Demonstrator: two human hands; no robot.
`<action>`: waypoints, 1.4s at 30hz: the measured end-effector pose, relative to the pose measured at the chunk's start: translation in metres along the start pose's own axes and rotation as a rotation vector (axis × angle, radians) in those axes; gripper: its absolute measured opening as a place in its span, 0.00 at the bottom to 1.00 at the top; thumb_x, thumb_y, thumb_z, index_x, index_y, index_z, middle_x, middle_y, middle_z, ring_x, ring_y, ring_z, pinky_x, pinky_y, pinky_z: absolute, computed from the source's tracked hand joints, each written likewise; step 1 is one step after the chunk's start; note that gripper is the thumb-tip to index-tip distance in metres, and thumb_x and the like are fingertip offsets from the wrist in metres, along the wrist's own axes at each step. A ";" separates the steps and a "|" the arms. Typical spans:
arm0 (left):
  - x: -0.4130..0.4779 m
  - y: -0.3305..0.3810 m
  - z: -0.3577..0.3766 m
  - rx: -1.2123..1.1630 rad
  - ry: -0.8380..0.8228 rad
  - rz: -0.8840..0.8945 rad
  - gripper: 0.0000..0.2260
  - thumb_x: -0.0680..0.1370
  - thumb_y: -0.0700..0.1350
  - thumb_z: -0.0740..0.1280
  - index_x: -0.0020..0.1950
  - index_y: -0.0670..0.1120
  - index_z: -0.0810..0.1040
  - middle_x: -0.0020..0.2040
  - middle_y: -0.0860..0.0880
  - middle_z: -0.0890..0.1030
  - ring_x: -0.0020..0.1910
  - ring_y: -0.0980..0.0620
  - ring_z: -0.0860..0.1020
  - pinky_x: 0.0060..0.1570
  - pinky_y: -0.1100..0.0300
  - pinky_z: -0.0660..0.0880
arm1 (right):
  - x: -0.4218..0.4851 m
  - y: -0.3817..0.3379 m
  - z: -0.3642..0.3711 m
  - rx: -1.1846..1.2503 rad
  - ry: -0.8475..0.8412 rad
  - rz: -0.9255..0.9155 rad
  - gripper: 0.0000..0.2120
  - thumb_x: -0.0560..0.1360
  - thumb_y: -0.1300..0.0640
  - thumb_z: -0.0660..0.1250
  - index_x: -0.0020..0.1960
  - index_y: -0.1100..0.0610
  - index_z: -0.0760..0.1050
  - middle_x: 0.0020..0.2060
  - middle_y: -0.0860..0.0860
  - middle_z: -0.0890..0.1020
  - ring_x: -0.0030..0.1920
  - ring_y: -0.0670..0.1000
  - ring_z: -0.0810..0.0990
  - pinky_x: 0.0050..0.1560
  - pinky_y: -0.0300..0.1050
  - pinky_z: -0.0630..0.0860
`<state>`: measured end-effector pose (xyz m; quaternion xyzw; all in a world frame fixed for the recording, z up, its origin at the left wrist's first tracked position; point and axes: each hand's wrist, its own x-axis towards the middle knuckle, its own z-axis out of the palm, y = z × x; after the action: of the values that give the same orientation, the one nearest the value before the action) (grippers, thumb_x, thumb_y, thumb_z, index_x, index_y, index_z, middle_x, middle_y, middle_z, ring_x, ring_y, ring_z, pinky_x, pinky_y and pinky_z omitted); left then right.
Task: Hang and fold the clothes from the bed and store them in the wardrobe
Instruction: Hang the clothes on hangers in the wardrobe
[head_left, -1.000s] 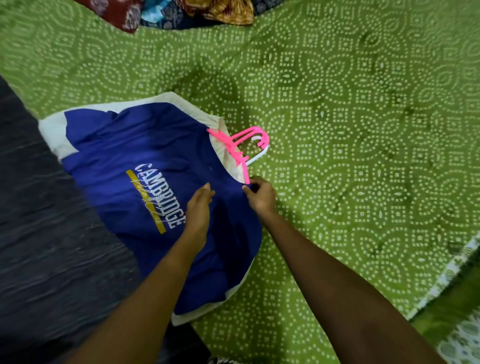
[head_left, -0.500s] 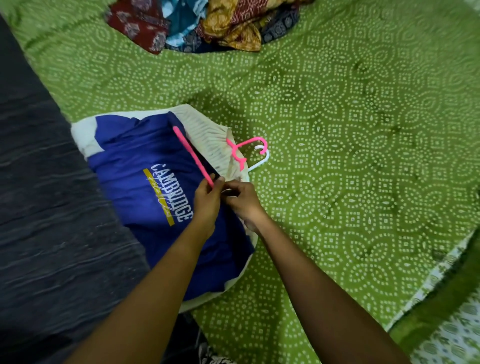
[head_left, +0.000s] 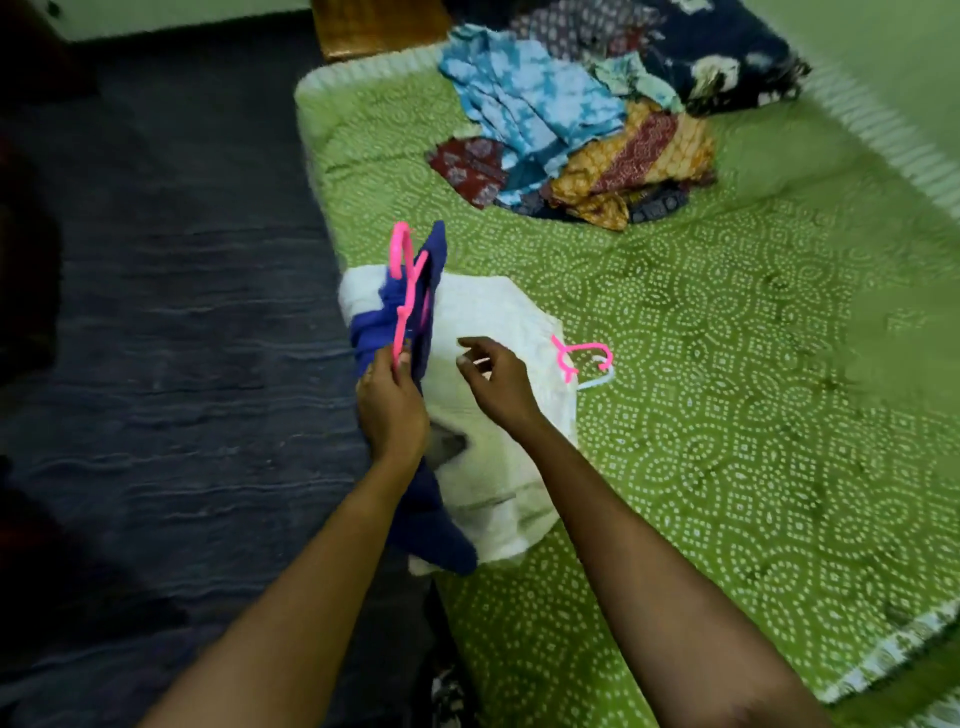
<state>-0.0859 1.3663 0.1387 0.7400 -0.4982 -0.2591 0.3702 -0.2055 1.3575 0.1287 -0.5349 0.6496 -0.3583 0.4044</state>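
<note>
A blue shirt (head_left: 400, 322) on a pink hanger (head_left: 404, 291) is lifted on edge above the bed's left side. My left hand (head_left: 392, 402) grips the hanger's lower end together with the blue cloth. Under it a white garment (head_left: 498, 332) lies spread on the green bedspread (head_left: 727, 415). My right hand (head_left: 498, 382) hovers over the white garment with its fingers loosely curled and nothing in them. A second pink hanger (head_left: 576, 358) and a white hanger (head_left: 597, 382) poke out at the white garment's right edge.
A heap of patterned clothes (head_left: 571, 135) lies at the far end of the bed, with a dark floral cloth (head_left: 727, 57) behind it. Dark floor (head_left: 156, 364) runs along the bed's left side.
My left hand has raised the pink hanger with the blue shirt off the bed, uncovering the white garment. My right hand has let go and moved right. The view has tilted up.
</note>
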 end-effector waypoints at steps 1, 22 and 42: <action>-0.003 0.000 -0.015 0.011 0.043 0.042 0.14 0.82 0.46 0.55 0.54 0.39 0.76 0.48 0.36 0.78 0.49 0.38 0.75 0.44 0.48 0.68 | -0.003 -0.012 0.005 -0.024 0.017 -0.054 0.14 0.77 0.61 0.63 0.62 0.63 0.74 0.51 0.61 0.79 0.43 0.50 0.76 0.42 0.34 0.68; -0.206 -0.061 -0.534 0.500 0.993 0.187 0.11 0.79 0.44 0.60 0.46 0.39 0.79 0.41 0.37 0.80 0.43 0.37 0.76 0.44 0.46 0.67 | -0.311 -0.370 0.193 -0.298 -0.200 -1.141 0.27 0.78 0.57 0.61 0.75 0.60 0.57 0.73 0.59 0.60 0.71 0.59 0.62 0.67 0.57 0.63; -0.249 -0.016 -0.851 0.461 1.281 0.239 0.14 0.82 0.41 0.54 0.53 0.33 0.75 0.53 0.32 0.73 0.55 0.36 0.69 0.57 0.51 0.59 | -0.442 -0.597 0.201 -0.290 -0.994 -1.460 0.38 0.71 0.61 0.71 0.76 0.56 0.56 0.70 0.50 0.68 0.68 0.48 0.68 0.69 0.40 0.63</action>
<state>0.4709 1.8474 0.6329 0.7471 -0.3018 0.3842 0.4507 0.2633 1.6842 0.6439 -0.9543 -0.0640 -0.1676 0.2390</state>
